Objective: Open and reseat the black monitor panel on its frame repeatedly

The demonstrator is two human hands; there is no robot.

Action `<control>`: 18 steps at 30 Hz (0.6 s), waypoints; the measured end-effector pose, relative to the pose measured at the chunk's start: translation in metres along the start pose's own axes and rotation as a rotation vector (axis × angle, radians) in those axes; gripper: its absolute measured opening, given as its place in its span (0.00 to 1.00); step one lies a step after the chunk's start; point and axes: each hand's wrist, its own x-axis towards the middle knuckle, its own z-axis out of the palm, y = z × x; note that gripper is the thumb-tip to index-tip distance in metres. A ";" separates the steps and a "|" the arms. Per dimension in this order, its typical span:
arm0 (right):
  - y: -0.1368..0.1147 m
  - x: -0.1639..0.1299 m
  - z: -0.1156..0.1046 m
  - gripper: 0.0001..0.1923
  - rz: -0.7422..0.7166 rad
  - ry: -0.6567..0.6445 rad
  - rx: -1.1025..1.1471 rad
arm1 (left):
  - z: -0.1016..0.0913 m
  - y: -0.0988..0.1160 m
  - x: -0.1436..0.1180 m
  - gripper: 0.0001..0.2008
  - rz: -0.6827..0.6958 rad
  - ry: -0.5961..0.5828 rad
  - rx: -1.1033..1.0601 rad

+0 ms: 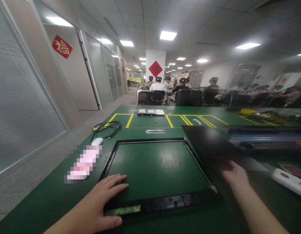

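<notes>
A thin black rectangular frame (174,202), like a monitor bezel, lies flat on the green table. A narrow green circuit board (123,210) sits at its near left corner. My left hand (101,200) rests over that corner with fingers spread, the thumb on the near side. On the right, my right hand (234,175) is at the near edge of a dark flat panel (206,143), thumb uppermost; its other fingers are blurred and partly hidden. The panel's near end is smeared by motion, and its far left corner overlaps the area beside the frame's right side.
A coiled black cable (108,128), a white mouse (97,141) and a blurred-out pink item (84,162) lie left. Hard drives (150,112) stand at the back amid yellow tape. A long dark part (262,135) and a white device (290,182) are right. People sit beyond.
</notes>
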 end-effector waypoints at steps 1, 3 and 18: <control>0.000 0.000 0.000 0.23 0.001 -0.005 0.000 | -0.001 -0.001 0.000 0.38 0.005 -0.024 -0.007; -0.001 0.001 0.000 0.23 -0.002 -0.015 0.001 | -0.003 -0.004 0.002 0.38 0.031 -0.086 -0.028; -0.006 -0.005 0.001 0.14 -0.009 0.032 -0.019 | -0.016 0.011 0.006 0.35 0.044 -0.098 -0.046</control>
